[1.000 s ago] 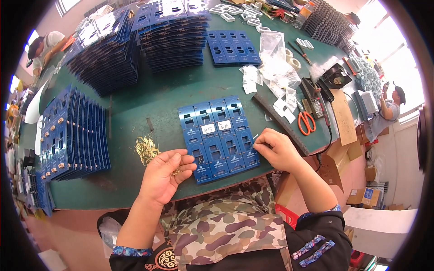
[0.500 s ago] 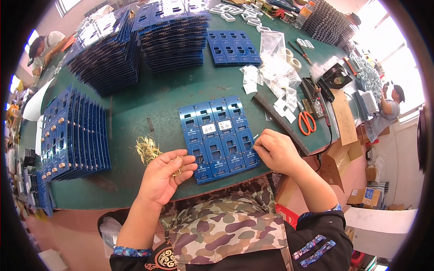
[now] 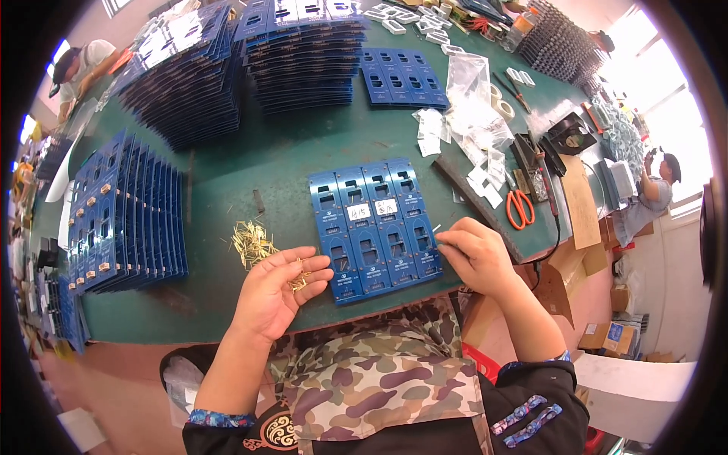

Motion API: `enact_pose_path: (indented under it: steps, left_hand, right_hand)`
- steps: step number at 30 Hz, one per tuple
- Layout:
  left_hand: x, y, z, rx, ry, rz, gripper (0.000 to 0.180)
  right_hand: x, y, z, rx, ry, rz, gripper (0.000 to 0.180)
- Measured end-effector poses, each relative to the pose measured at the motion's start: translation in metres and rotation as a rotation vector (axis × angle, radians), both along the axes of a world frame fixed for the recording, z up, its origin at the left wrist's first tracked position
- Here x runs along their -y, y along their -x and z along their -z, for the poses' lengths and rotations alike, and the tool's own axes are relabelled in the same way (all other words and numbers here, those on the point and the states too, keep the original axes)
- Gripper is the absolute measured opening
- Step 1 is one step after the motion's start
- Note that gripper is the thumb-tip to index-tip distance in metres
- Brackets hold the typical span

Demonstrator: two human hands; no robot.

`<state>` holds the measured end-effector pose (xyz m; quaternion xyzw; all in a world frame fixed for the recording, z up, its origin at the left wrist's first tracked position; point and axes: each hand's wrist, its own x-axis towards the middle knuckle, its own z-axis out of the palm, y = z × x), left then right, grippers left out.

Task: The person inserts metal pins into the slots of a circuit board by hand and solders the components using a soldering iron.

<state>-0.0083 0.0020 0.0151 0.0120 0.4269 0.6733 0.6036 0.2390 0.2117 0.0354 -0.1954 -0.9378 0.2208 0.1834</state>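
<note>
We've got a blue panel [image 3: 377, 222] flat on the green table [image 3: 250, 163], right at the near edge: four long strips side by side, w/ rectangular cut-outs, a few gold bits seated in them. Left hand [image 3: 278, 289] palm-up beside the panel's left edge, fingers loosely curled, cupping a few gold pins [image 3: 298, 274]; more loose pins [image 3: 251, 243] in a heap just behind it. Right hand [image 3: 476, 254] at the panel's right edge, thumb and forefinger pressed together, pinching something small, can't tell what.

Vs. a sec ago: barely any change; left fingers sit a touch nearer the panel, right hand same spot.

Labels: two small white rectangular stickers [image 3: 371, 210] on the middle strips, upper half. Clear plastic bags [image 3: 472, 106] and white paper slips [image 3: 430, 125] farther back right, brown cardboard [image 3: 582, 203] by the red scissors [image 3: 519, 208].
</note>
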Motion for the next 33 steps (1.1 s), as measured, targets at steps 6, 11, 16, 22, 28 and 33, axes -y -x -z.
enact_pose_path:
  steps: [6, 11, 16, 22, 28, 33]
  left_hand:
    - [-0.001, -0.002, 0.000, 0.010, -0.011, 0.009, 0.024]
    - [-0.001, -0.001, 0.002, 0.106, -0.022, 0.034, 0.022]
    - [0.002, 0.000, 0.007, 0.119, -0.038, 0.004, 0.022]
    - [0.001, 0.003, 0.003, 0.130, -0.067, -0.004, 0.021]
    - [0.002, 0.003, 0.008, 0.137, -0.064, 0.009, 0.020]
    - [0.003, 0.001, 0.009, 0.139, -0.058, 0.029, 0.019]
  right_hand:
    - [0.007, -0.003, 0.001, 0.001, -0.148, -0.068, 0.015]
    - [0.010, 0.001, -0.006, 0.059, -0.204, -0.071, 0.014]
    - [0.014, 0.007, -0.007, 0.037, -0.262, -0.041, 0.015]
    - [0.013, 0.002, -0.001, 0.069, -0.247, -0.080, 0.018]
    - [0.022, 0.027, -0.016, -0.031, -0.080, -0.091, 0.019]
    - [0.037, 0.065, -0.020, -0.109, 0.028, -0.220, 0.020]
